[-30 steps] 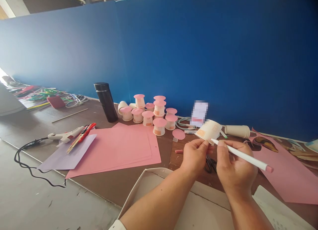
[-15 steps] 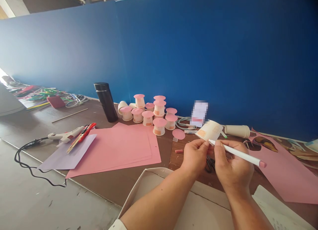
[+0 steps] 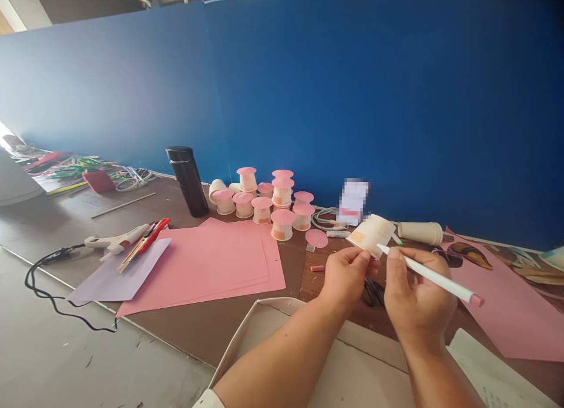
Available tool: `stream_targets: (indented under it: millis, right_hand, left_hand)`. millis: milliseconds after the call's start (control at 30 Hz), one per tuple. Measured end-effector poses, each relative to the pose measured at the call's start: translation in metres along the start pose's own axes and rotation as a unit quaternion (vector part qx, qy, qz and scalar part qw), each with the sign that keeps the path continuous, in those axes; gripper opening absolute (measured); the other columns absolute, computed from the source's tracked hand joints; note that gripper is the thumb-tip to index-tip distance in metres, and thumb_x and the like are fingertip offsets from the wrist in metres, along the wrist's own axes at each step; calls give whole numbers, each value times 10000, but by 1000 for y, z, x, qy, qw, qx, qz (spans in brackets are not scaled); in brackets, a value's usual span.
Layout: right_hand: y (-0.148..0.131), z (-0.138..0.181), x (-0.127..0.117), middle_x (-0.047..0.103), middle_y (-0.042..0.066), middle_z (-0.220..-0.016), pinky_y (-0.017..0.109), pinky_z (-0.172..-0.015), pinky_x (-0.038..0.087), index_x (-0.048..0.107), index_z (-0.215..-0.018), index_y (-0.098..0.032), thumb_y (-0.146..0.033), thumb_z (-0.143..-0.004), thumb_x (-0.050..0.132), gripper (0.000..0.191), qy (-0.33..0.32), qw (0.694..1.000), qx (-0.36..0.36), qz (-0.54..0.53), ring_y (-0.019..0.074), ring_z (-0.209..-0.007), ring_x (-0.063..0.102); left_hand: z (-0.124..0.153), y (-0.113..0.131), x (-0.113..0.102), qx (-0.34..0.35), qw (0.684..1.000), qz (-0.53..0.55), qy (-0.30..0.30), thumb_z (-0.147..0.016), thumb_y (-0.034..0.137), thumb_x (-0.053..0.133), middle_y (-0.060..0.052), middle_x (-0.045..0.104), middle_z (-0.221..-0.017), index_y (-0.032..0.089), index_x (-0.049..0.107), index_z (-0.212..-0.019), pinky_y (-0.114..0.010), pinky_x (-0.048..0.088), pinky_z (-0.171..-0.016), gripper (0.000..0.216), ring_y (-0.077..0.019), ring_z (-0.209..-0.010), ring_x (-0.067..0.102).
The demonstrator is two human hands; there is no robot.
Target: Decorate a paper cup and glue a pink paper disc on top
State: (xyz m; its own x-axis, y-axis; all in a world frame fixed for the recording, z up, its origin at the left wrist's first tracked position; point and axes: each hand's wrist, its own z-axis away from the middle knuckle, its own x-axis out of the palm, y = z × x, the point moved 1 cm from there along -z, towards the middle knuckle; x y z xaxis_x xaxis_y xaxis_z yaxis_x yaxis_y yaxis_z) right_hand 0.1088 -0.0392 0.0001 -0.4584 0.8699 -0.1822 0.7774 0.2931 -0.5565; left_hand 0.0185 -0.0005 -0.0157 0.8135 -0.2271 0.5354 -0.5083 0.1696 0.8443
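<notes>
A white paper cup (image 3: 374,229) with orange marks drawn on its side is tilted in my left hand (image 3: 348,273), whose thumb and fingers pinch its rim. My right hand (image 3: 416,287) grips a white marker pen (image 3: 434,276) with a pink end. The pen's tip is at the cup's side; whether it touches the surface I cannot tell. Behind my hands to the left, several paper cups (image 3: 282,229) stand upside down under pink paper discs, some stacked. A loose pink disc (image 3: 316,238) and a pink pen cap (image 3: 317,268) lie near my left hand.
Pink sheets (image 3: 211,261) lie left of centre, with a lilac sheet (image 3: 132,285), a glue gun (image 3: 117,239) and a red utility knife (image 3: 147,240) beside them. A black flask (image 3: 188,185) stands behind. An open white box (image 3: 273,326) sits under my forearms. Sunglasses (image 3: 471,255) lie right.
My right hand has shifted slightly right, and the pen tip has moved from near the cup's rim to farther up its side. My left hand still holds the cup.
</notes>
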Motion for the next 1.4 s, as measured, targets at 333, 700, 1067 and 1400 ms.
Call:
stream_targets:
  millis: [333,700,1067,1400]
  right_hand:
    - [-4,0,-1,695,76,-790,329,-673,543,644,-851,-171,-373,-889,639,206,-27,1000,5,-4,213,-733,678]
    - [-5,0,0,699,78,-774,332,-656,545,644,-845,-175,-405,-883,637,233,-51,999,11,1,216,-714,680]
    - [-1,0,-2,697,92,-827,351,-690,534,636,-880,-174,-427,-897,633,253,-11,1000,20,11,229,-757,677]
    - [-4,-1,-1,691,86,-789,351,-686,522,633,-830,-195,-435,-874,621,245,-33,999,32,25,236,-745,669]
  left_hand:
    - [2,1,-1,-7,997,73,-8,-734,456,806,-65,700,-764,125,760,-825,-328,537,-835,346,-168,-755,660]
    - [8,11,4,0,999,37,3,-736,458,786,-26,615,-667,144,724,-716,-302,488,-733,321,-139,-654,559]
    - [0,-2,-2,-12,996,90,-16,-759,440,794,-85,716,-800,110,764,-872,-337,530,-875,350,-180,-791,675]
    - [1,-2,-2,-1,995,97,-15,-712,486,836,-81,718,-778,113,757,-844,-352,546,-869,403,-185,-767,689]
